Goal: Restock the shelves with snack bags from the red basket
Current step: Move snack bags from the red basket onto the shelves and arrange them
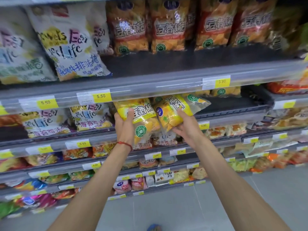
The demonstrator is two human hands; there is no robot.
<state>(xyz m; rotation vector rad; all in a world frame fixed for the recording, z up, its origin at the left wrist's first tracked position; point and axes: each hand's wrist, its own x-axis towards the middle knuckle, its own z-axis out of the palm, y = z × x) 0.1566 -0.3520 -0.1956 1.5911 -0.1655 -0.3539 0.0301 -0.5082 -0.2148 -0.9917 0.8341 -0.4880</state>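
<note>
Left hand grips an upright yellow snack bag at its left edge, thumb on the front, right hand holds a second yellow bag tilted rightward, bags touching, both at the front of the dark shelf under the 5.50 price tag.

floor: grey tiles | shelving: grey, multi-tier, clear rails w/ yellow price tags | light: even
</note>
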